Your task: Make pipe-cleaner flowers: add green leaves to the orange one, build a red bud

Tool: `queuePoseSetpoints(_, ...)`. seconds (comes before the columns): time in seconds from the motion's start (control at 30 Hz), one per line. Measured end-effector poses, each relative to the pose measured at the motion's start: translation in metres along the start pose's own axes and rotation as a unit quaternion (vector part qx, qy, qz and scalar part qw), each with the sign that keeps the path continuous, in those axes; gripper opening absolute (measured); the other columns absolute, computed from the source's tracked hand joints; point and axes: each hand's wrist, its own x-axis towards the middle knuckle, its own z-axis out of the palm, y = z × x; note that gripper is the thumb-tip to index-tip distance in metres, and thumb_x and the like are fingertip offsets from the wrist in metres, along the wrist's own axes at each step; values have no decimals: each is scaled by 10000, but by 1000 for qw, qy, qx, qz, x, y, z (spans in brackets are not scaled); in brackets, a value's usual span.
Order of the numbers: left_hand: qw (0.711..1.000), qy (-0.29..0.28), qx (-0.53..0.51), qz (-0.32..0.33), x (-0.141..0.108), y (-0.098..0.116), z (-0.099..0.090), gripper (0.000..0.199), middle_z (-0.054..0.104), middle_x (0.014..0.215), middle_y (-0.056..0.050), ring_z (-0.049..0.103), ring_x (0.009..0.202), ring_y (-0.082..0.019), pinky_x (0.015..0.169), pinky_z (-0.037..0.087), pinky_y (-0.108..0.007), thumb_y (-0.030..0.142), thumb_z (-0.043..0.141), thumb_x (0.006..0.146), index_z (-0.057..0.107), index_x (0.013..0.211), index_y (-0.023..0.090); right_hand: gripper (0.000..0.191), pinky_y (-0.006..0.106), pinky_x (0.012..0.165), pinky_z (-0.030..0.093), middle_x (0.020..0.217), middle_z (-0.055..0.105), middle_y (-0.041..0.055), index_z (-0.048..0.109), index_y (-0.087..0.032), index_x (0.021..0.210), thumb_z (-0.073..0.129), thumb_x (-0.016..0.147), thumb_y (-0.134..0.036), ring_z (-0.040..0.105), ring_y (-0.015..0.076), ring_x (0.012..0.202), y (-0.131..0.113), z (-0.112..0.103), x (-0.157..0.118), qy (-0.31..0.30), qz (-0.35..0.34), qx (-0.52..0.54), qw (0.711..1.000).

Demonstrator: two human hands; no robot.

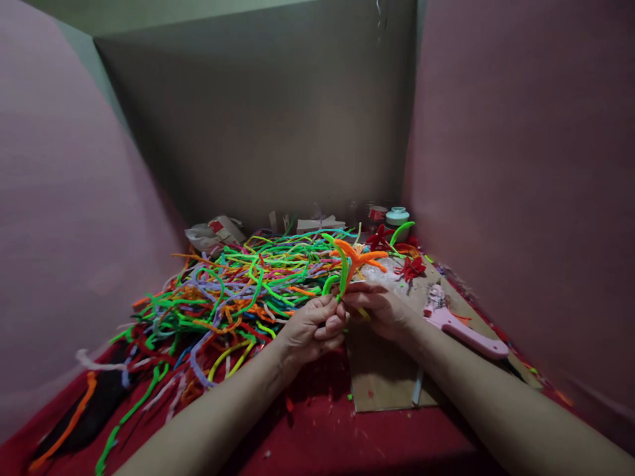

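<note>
An orange and green pipe-cleaner flower stands upright between both hands, its orange petals spread at the top and green leaves below them. My left hand is closed, pinching the base of the flower with thumb and fingers. From the right, my right hand also holds the lower part, its fingers pressed together and touching the left fingertips. The stem is mostly hidden by the fingers. Beneath the hands lies a brown cardboard sheet on a red cloth.
A large heap of colourful pipe cleaners spreads at the left. On the cardboard's right side lie a pink glue gun and a red pipe-cleaner flower. A jar with a teal lid stands behind. Walls rise on both sides.
</note>
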Motion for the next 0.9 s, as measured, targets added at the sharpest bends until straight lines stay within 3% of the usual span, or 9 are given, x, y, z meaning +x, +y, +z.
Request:
queuePoseSetpoints(0.13,1000,-12,12,-24,-1,3,1,138,356,495,88,109,341,-5,321,204,-134,247,599,802,566,742,128,121,244,594,416,675,687,9,730,-211,686,735,565,-201,564,128,608,2,0,0,5,1,10,1000)
queuePoseSetpoints(0.27,978,79,189,33,-2,6,10,248,414,524,62,210,362,-21,363,204,-162,362,520,848,564,749,139,119,272,666,440,752,704,19,740,-226,702,735,583,-218,607,171,732,4,0,2,29,-42,-14,999)
queuePoseSetpoints(0.33,925,147,334,103,-3,5,15,294,420,524,48,300,408,-43,403,229,-177,368,486,862,531,673,147,110,296,716,446,749,701,15,741,-230,709,730,600,-228,610,177,743,6,0,3,48,-63,-29,996)
queuePoseSetpoints(0.43,808,206,513,203,-5,-1,16,252,438,566,38,382,523,-75,513,304,-196,306,512,845,519,642,158,107,312,763,440,701,688,2,741,-225,721,721,616,-220,599,168,723,8,0,2,74,-81,-50,993)
queuePoseSetpoints(0.47,780,213,544,222,-5,-2,16,223,452,588,35,391,549,-82,540,314,-200,286,515,842,531,658,162,109,315,771,437,695,685,2,740,-221,729,717,622,-222,596,168,725,8,1,1,78,-85,-57,992)
queuePoseSetpoints(0.53,754,224,573,231,-5,-5,12,205,468,600,32,395,561,-91,555,317,-206,267,502,848,550,674,170,103,323,792,430,698,683,6,737,-215,728,709,631,-233,595,176,750,7,4,-1,82,-91,-72,990)
queuePoseSetpoints(0.7,759,242,562,222,-1,-5,4,158,533,605,19,432,555,-104,553,330,-203,263,535,830,631,730,187,49,341,805,415,701,667,12,718,-212,665,676,656,-236,585,191,771,-1,14,-6,103,-100,-131,981)
queuePoseSetpoints(0.8,777,247,531,232,-1,-4,5,120,579,636,11,455,564,-108,557,340,-200,263,577,800,676,811,196,50,346,780,419,689,658,11,708,-220,646,680,655,-259,574,191,745,-3,17,-6,113,-110,-133,979)
queuePoseSetpoints(0.9,809,249,489,212,-2,-1,10,125,535,564,25,425,515,-95,513,321,-196,264,599,777,672,726,177,92,347,756,432,667,656,18,710,-208,650,712,629,-297,573,203,751,-3,18,-6,108,-126,-133,977)
